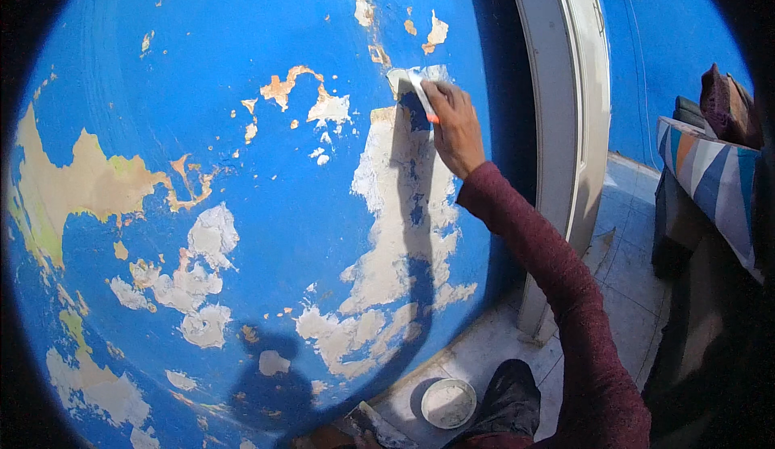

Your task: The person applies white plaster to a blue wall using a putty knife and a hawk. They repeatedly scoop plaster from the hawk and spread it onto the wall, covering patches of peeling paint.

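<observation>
Right hand (pixel 457 126): raised at the end of an outstretched arm in a maroon knit sleeve (pixel 557 279), fingers pointing up and leftward, closed round a flat white scraper with an orange end (pixel 424 98), held at a pale patch on the blue-painted wall (pixel 266 13). Left hand (pixel 329 437): dim, mostly cut off at lower edge; grip cannot be told. Container: one round white tub (pixel 449 403), on the tiled floor (pixel 634 288), off-white matter inside.
</observation>
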Tool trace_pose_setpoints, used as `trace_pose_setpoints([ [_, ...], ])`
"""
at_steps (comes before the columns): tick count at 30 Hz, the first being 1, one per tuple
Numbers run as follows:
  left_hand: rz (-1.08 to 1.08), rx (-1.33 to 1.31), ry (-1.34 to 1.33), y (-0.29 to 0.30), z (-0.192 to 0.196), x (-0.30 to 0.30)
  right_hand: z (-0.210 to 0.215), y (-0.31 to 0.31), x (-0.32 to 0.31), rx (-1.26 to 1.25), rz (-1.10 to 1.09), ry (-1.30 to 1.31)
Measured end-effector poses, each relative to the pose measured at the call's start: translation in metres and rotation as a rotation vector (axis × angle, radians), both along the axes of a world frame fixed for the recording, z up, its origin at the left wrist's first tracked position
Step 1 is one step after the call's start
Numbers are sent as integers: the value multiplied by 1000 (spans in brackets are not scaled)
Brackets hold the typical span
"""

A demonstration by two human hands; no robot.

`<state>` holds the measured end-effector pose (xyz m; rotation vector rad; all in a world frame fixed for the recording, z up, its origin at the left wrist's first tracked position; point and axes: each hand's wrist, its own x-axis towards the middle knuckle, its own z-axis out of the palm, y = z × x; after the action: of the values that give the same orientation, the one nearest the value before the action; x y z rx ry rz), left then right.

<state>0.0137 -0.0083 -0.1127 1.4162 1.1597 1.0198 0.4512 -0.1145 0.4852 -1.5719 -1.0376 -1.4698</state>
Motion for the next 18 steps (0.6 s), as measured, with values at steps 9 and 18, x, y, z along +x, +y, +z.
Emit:
trace_pose_setpoints([
  [9, -1, -6, 4, -2, -5, -8, 14, 17, -3, -48, -13, -44],
  [18, -11, -9, 3, 0, -1, -5, -30, 30, -6, -147, -96, -143],
])
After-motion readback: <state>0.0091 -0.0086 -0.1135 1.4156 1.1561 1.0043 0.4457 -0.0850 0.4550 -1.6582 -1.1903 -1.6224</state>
